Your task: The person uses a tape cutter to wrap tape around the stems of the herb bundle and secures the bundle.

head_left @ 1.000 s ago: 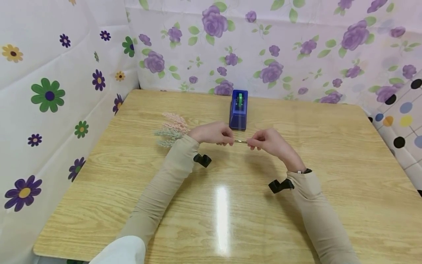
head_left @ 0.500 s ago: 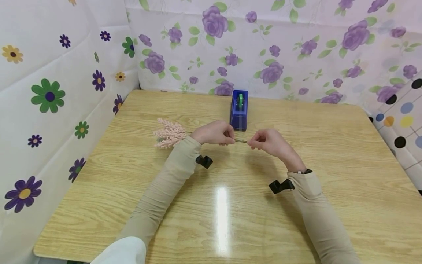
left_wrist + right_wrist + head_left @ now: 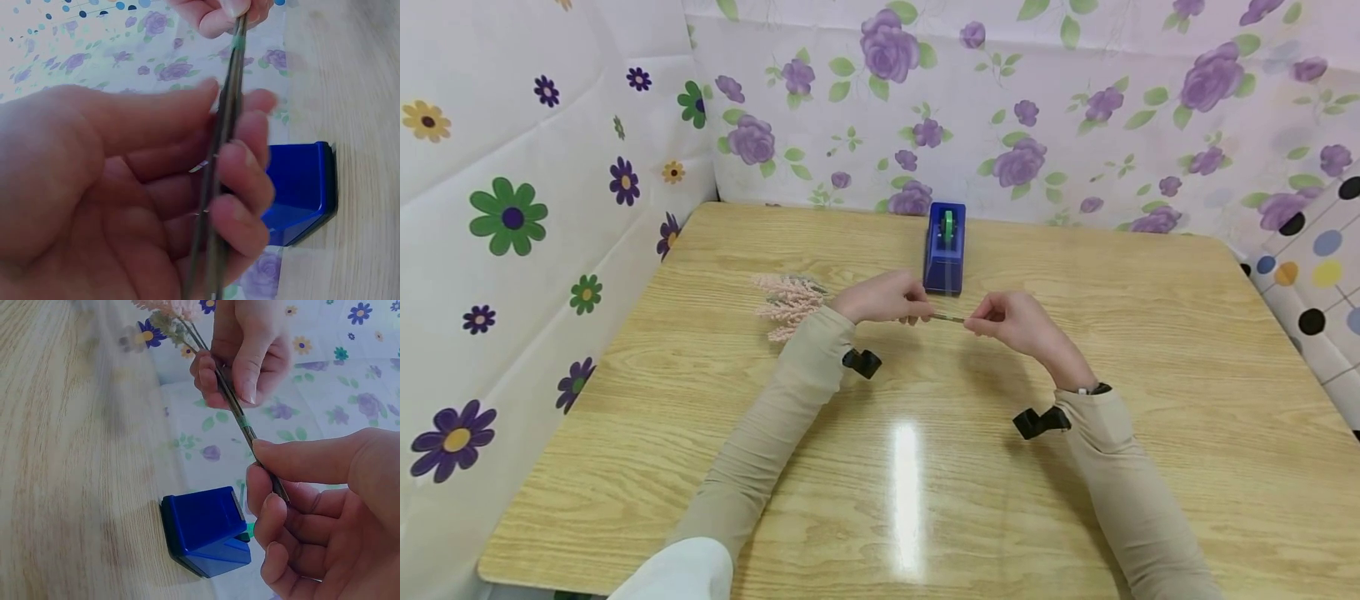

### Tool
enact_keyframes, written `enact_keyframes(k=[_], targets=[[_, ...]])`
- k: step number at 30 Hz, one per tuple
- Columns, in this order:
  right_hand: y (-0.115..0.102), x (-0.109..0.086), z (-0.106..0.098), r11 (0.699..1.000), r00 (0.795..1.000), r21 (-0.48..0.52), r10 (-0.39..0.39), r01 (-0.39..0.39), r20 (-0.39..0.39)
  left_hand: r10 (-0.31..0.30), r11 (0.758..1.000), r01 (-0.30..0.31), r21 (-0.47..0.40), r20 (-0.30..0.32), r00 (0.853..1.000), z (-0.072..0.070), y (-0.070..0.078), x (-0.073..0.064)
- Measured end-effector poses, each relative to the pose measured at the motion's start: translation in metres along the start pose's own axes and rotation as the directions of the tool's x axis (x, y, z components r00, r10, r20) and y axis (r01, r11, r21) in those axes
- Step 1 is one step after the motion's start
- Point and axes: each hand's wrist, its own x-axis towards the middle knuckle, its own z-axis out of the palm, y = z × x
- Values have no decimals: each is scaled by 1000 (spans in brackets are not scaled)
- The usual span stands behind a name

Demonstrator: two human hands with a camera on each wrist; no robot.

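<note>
Both hands hold a bunch of thin dark artificial flower stems stretched sideways above the table. My left hand grips the stems nearer the blooms, its fingers curled round them in the left wrist view. The stem ends are pinched by my right hand between thumb and fingers. A band of green tape wraps the stems between the two hands. Fluffy pink flower heads stick out to the left, with pale grey-green sprigs beside them; the left forearm partly hides them.
Just beyond the hands, a blue tape dispenser with a green roll stands on the wooden table. Flower-printed cloth hangs along the table's back and left edges. A black camera mount sits on each wrist.
The bunch has turned about its length: the pale green sprigs went from below the pink ones to behind them at the upper side. Both hands have barely shifted.
</note>
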Motion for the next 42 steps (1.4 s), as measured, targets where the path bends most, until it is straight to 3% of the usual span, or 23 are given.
enact_keyframes(k=[12, 20, 33, 42], targets=[[-3, -1, -1, 1000, 1000, -28, 2, -3, -28, -52, 998, 52, -32, -6, 999, -1, 0, -2], [-2, 0, 0, 999, 998, -45, -6, 4, -58, -38, 999, 38, 19, -28, 999, 2, 0, 0], [7, 5, 3, 998, 999, 45, -39, 40, -32, -35, 997, 38, 61, -49, 998, 3, -1, 2], [9, 7, 5, 997, 995, 3, -82, 83, -60, -69, 998, 70, 3, -91, 993, 3, -1, 1]])
